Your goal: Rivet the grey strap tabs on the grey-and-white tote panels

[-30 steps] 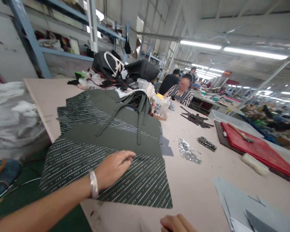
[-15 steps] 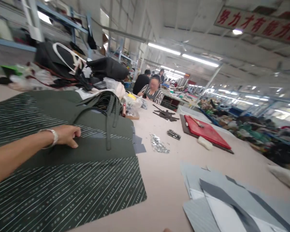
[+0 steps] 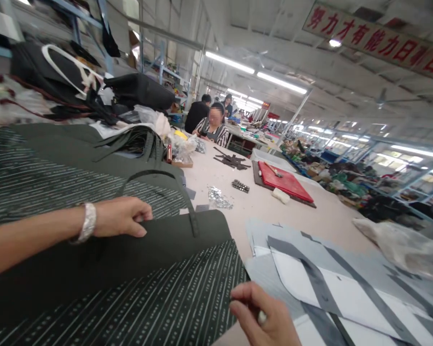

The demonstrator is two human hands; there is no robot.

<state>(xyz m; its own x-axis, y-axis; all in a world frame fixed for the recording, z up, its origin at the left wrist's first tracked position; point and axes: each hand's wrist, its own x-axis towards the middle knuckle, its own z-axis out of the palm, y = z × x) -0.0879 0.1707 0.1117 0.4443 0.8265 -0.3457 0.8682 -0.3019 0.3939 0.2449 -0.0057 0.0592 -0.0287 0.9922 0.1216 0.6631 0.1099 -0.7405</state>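
My left hand (image 3: pixel 120 217), with a silver bracelet at the wrist, is closed in a pinch on the upper edge of a dark green bag panel (image 3: pixel 137 283) printed with white striped lettering. That panel has a strap handle (image 3: pixel 159 180) and lies on top of a stack of similar green panels (image 3: pixel 39 168). My right hand (image 3: pixel 265 315) is at the bottom edge, fingers curled on the panel's right corner. Grey and white cut sheets (image 3: pixel 328 288) lie just to the right of it.
The long pale worktable (image 3: pixel 310 211) holds small silver metal parts (image 3: pixel 218 198), a red cutting mat (image 3: pixel 285 181), dark strap pieces (image 3: pixel 233 161) and heaped black bags (image 3: pixel 94 91). A person in a striped top (image 3: pixel 213 129) sits at the far end. A plastic bag (image 3: pixel 400 245) lies right.
The top green panel has been pulled toward me and lifted at its upper edge by my left hand. My right hand has come up into view at its corner. The view turned right.
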